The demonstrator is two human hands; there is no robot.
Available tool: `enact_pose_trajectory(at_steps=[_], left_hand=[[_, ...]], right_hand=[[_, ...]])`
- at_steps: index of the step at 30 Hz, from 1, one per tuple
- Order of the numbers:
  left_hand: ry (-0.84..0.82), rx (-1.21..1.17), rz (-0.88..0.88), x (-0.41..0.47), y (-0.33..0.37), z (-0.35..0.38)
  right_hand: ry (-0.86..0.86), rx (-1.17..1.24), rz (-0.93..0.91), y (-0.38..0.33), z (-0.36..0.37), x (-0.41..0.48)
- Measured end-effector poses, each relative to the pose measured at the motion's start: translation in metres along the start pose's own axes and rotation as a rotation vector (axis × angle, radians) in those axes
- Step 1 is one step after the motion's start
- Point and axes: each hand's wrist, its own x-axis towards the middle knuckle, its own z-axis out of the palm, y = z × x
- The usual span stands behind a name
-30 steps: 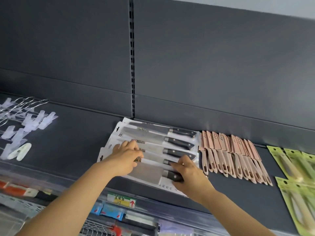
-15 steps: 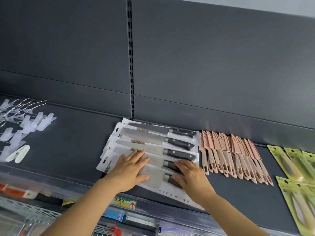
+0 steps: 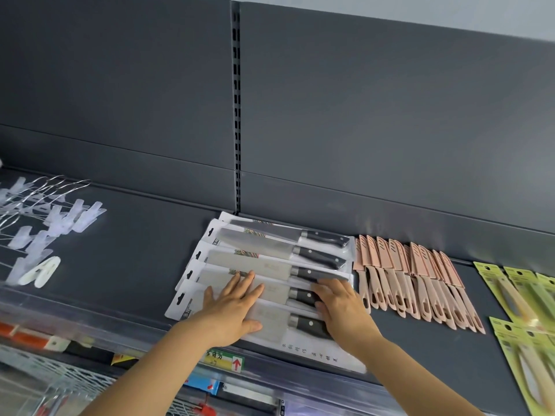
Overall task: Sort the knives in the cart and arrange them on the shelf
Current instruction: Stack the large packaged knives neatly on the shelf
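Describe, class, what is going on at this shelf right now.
A person is tidying packaged knives on a dark shelf. Five packs lie overlapped in a fan. The left hand presses flat on the front packs, and the right hand rests flat over their black handles. A row of pink sheathed knives lies to the right, with green packs beyond.

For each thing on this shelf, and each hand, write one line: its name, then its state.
Black-handled knife packs: lying flat, overlapped in a row.
Left hand: flat, pressing on the front packs.
Right hand: fingers resting on the packs' handle end.
Pink knives: sheathed, lying overlapped.
Green-carded knives: packaged, lying flat.
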Motion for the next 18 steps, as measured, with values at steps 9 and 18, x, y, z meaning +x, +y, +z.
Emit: enact_pose_trajectory(at_steps=[9, 18], left_hand=[[0.0, -0.054, -0.03, -0.003, 0.005, -0.007], [0.173, -0.005, -0.014, 0.019, 0.007, -0.023]], right_hand=[[-0.077, 0.015, 0.066, 0.005, -0.008, 0.023], [-0.031, 0.052, 0.062, 0.008, -0.014, 0.03]])
